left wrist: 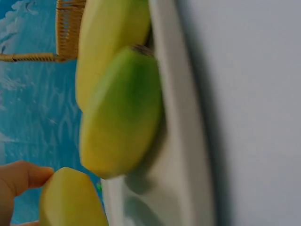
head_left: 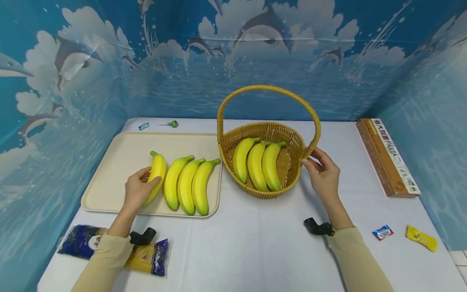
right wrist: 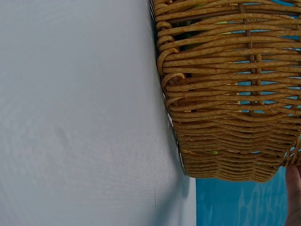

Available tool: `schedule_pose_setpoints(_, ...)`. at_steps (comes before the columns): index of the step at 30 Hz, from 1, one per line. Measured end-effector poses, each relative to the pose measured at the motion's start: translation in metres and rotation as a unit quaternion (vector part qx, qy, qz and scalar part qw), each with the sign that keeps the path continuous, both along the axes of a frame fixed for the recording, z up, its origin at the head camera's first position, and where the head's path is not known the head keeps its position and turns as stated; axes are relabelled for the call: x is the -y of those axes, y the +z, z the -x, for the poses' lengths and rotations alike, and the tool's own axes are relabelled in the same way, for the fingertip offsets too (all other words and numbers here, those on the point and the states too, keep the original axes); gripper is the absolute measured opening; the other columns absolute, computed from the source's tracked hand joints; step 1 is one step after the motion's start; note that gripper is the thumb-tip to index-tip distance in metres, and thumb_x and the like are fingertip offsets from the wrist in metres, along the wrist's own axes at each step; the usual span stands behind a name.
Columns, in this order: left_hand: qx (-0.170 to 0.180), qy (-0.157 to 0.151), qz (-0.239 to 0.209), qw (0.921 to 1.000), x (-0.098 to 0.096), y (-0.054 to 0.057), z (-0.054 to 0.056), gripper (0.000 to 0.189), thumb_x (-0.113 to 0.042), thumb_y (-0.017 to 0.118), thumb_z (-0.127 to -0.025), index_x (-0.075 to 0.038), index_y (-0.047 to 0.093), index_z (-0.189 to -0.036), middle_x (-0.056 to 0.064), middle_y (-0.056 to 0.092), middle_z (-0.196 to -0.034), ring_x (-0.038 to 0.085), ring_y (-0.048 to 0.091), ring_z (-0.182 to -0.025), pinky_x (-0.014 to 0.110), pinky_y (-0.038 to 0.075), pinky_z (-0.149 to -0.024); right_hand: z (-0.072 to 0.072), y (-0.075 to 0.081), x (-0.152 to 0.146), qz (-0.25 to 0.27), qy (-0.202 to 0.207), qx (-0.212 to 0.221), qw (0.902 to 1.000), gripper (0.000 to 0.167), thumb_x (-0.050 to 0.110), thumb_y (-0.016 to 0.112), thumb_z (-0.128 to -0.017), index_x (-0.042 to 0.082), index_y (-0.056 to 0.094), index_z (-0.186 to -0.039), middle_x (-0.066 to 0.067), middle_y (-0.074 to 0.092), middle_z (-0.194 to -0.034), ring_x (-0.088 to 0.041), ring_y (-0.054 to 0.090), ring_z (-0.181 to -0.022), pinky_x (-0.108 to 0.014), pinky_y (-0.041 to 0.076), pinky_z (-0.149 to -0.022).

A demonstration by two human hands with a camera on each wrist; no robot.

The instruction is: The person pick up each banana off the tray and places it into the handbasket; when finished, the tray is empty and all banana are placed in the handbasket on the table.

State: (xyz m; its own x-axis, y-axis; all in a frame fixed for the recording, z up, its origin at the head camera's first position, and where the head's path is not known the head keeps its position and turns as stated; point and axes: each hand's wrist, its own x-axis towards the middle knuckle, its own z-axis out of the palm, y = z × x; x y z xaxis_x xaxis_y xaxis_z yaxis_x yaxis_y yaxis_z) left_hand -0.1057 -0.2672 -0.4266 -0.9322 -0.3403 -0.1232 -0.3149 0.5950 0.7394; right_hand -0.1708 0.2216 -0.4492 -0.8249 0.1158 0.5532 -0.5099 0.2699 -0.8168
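Presently, three bananas [head_left: 256, 166] are held in the basket [head_left: 263, 195] (itself pinched by the right hand [head_left: 324, 173]), and beside three more bananas [head_left: 187, 186] on the tray [head_left: 106, 162], another banana [head_left: 158, 168] is gripped by the left hand [head_left: 137, 190].

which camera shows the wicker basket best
The head view: it shows the wicker basket nearly whole, with its handle and the three bananas inside. The right wrist view shows its woven side close up, cropped; the left wrist view catches only part, top left.
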Motion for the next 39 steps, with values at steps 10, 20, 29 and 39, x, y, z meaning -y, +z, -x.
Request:
schedule_pose_setpoints(10,-0.163,-0.043,-0.006,0.9857,-0.06,0.036,-0.001,0.052,-0.022,0.076,-0.084,-0.001,0.062,-0.13,0.019,0.068,-0.119,0.029,0.062,-0.099,0.011,0.043,-0.072,0.0,-0.001,0.0,-0.007,-0.002,-0.008,0.9999,0.046,-0.015,0.066,-0.083,-0.007,0.059,-0.128,-0.032,0.062,-0.117,0.002,0.061,-0.109,-0.012,0.05,-0.088)
schedule_pose_setpoints(20,-0.191,-0.195,-0.075,0.9592,-0.16,0.068,0.003,0.05,-0.022,0.079,-0.081,-0.008,0.065,-0.127,0.01,0.071,-0.11,0.022,0.065,-0.094,0.034,0.054,-0.075,-0.011,0.021,0.011,-0.001,0.003,-0.017,0.9999,0.042,-0.018,0.063,-0.083,-0.016,0.057,-0.124,-0.041,0.058,-0.114,0.003,0.061,-0.107,-0.013,0.051,-0.088)
schedule_pose_setpoints(29,-0.16,-0.238,-0.086,0.9543,-0.244,0.066,0.052,0.051,-0.031,0.075,-0.085,-0.012,0.062,-0.131,0.007,0.07,-0.111,0.019,0.064,-0.093,0.028,0.052,-0.076,-0.003,0.007,0.004,-0.005,0.0,-0.016,0.9999,0.044,-0.02,0.063,-0.082,-0.014,0.058,-0.125,-0.039,0.059,-0.114,0.004,0.06,-0.108,-0.013,0.051,-0.088)
schedule_pose_setpoints(39,-0.107,-0.222,-0.072,0.9665,-0.305,0.039,0.08,0.053,-0.035,0.074,-0.086,-0.013,0.061,-0.132,0.005,0.07,-0.111,0.017,0.065,-0.094,0.021,0.051,-0.071,-0.005,0.011,0.005,-0.02,-0.011,-0.012,0.9997,0.043,-0.017,0.065,-0.082,-0.013,0.058,-0.124,-0.036,0.061,-0.114,0.006,0.059,-0.108,-0.013,0.051,-0.088)
